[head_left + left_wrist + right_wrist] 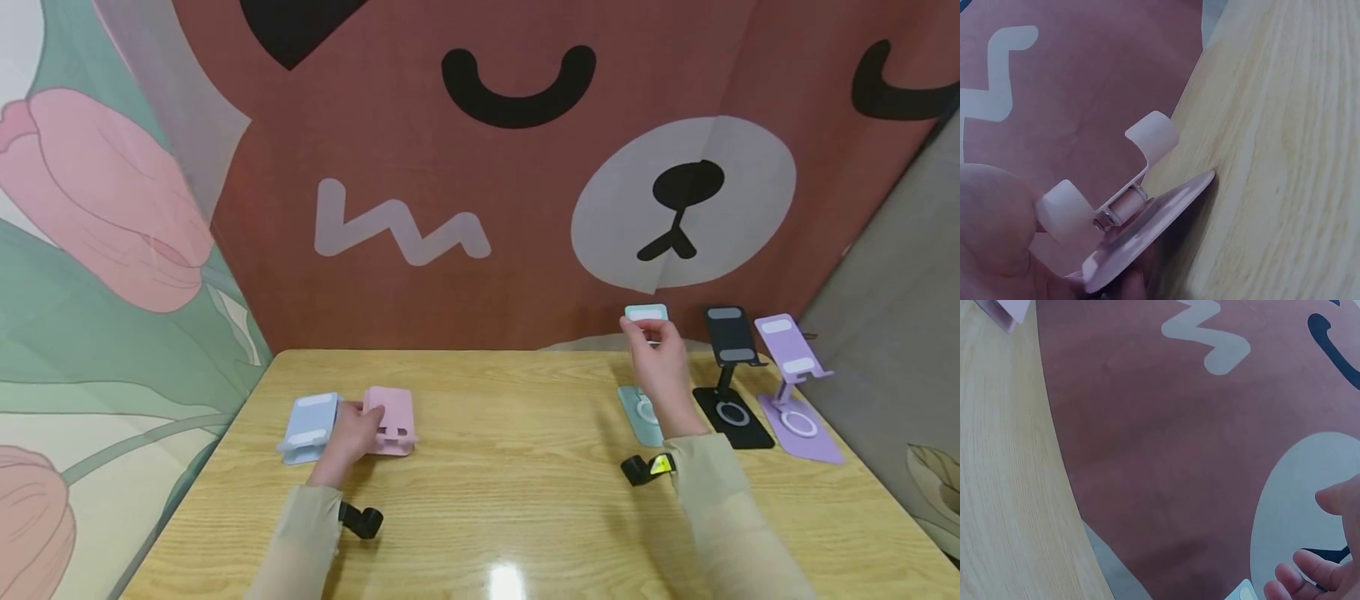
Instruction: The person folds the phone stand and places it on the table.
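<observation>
Head view shows your two sleeves reaching out over the wooden table [525, 467], each wrist with a small black camera strapped below it. Nearer of the two, your left hand [352, 433] lies on the pink stand [392, 421], which is folded flat on the table, with a blue stand [309, 427] folded just beside it on the left; the fingers curl over the pink one's left edge. The left wrist view shows that pink stand [1141, 219] close up, its base plate, hinge and two curved lips tilted against the table edge, your palm at the frame's corner touching it. Farther out, your right hand [660, 367] pinches the top plate of the teal stand [647, 315], which is upright on its base with a ring in it. Just right of it stand the black stand [731, 367] and the purple stand [791, 379], both opened. In the right wrist view only your fingertips [1310, 575] and a corner of the teal plate show, so the grip itself is not clear there. By the look of it, you are opening the stands one by one and lining them up: the teal one is being set to its angle, the pink one comes next. That calls for holding the pink base down while lifting its plate on the hinge. Behind it all hangs the bear backdrop [525, 183].
</observation>
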A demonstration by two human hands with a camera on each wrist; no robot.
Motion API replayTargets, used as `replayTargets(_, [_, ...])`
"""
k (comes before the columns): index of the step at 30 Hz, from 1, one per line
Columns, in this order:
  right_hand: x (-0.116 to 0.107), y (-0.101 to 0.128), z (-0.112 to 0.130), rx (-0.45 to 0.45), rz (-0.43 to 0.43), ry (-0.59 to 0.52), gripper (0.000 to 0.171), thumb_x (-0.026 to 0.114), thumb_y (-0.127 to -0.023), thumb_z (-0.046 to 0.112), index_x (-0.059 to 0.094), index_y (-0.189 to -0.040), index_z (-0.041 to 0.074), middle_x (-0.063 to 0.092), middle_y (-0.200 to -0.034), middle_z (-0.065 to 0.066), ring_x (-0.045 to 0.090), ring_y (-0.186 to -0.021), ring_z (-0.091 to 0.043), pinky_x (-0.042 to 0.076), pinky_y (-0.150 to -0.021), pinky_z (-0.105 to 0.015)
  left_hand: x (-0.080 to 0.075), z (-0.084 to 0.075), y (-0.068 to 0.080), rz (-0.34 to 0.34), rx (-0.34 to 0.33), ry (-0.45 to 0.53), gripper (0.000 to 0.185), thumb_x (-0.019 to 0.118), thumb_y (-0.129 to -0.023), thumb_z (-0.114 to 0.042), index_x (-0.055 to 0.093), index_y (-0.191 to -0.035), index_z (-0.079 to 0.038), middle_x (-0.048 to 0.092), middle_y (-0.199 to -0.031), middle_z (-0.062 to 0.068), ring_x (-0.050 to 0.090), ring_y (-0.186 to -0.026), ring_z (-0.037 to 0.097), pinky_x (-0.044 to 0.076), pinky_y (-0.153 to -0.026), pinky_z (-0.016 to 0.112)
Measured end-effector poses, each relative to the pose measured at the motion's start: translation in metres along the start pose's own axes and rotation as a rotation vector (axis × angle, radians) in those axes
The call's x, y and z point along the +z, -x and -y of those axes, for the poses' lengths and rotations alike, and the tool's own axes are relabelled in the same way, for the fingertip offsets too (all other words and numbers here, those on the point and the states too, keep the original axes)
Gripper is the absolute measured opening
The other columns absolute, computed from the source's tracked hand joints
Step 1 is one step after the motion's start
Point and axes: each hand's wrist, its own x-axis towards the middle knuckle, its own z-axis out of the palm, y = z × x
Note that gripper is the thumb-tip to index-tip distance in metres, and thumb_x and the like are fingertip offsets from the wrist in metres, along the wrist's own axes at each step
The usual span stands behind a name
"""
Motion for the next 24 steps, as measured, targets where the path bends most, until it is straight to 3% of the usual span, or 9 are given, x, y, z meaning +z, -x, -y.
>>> replayTargets(3, [-0.001, -0.003, -0.003, 0.011, -0.005, 0.011, 0.069, 0.053, -0.1, 0.059, 0.049, -0.139, 0.002, 0.05, -0.13, -0.017, 0.047, -0.113, -0.031, 0.041, -0.084, -0.038, 0.001, 0.0, 0.001, -0.02, 0.012, 0.03, 0.051, 0.05, -0.103, -0.014, 0.02, -0.133, 0.015, 0.043, -0.126, 0.045, 0.045, -0.118, 0.045, 0.034, -0.106, 0.052])
replayTargets(10, [-0.005, -0.007, -0.008, 0.041, 0.004, 0.039, 0.068, 0.051, -0.101, 0.058, 0.046, -0.142, 0.003, 0.049, -0.133, -0.018, 0.048, -0.113, -0.033, 0.042, -0.083, -0.039, -0.002, 0.002, 0.005, 0.0, 0.053, -0.163, 0.037, 0.045, -0.104, -0.016, 0.047, -0.119, 0.018, 0.055, -0.114, 0.032, 0.053, -0.103, 0.04, 0.044, -0.092, 0.052])
replayTargets(16, [-0.01, -0.013, -0.011, 0.034, -0.018, 0.072, 0.071, 0.049, -0.101, 0.059, 0.046, -0.142, 0.001, 0.049, -0.133, -0.02, 0.047, -0.116, -0.035, 0.041, -0.089, -0.044, -0.003, 0.003, 0.006, -0.015, 0.086, -0.266, 0.038, 0.043, -0.104, -0.016, 0.055, -0.114, 0.018, 0.06, -0.106, 0.029, 0.056, -0.093, 0.038, 0.047, -0.085, 0.05])
replayTargets(20, [-0.014, -0.018, -0.013, 0.03, -0.02, 0.094, 0.073, 0.048, -0.101, 0.061, 0.045, -0.142, 0.001, 0.049, -0.134, -0.021, 0.047, -0.117, -0.037, 0.04, -0.092, -0.047, -0.001, 0.003, 0.005, -0.034, 0.12, -0.342, 0.041, 0.043, -0.102, -0.014, 0.055, -0.114, 0.023, 0.056, -0.113, 0.038, 0.055, -0.103, 0.045, 0.046, -0.093, 0.056])
replayTargets(24, [-0.019, -0.024, -0.016, 0.031, -0.009, 0.122, 0.075, 0.048, -0.1, 0.062, 0.044, -0.143, 0.0, 0.049, -0.134, -0.022, 0.047, -0.118, -0.037, 0.04, -0.091, -0.047, 0.001, 0.001, 0.006, -0.064, 0.118, -0.384, 0.045, 0.044, -0.101, -0.014, 0.052, -0.117, 0.026, 0.047, -0.118, 0.044, 0.045, -0.114, 0.053, 0.039, -0.1, 0.06])
